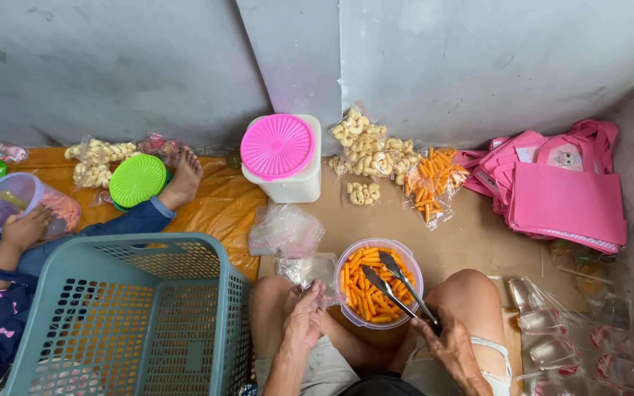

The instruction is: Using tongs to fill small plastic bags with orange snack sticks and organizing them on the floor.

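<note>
Status: filled snack bags (405, 165) lie well beyond the fingers, by the wall. The bowl (346, 264) of orange sticks (365, 282) remains nearly full, so by the look of it most packing is left.

Right hand (453, 345): fingers curled about the handle end of the tongs (398, 282). The tong blades stand parted above the sticks.

Left hand (302, 319): fingers pinch an empty clear bag (310, 268), just left of the bowl. Spare bags (285, 229) lie ahead of these fingers.
</note>
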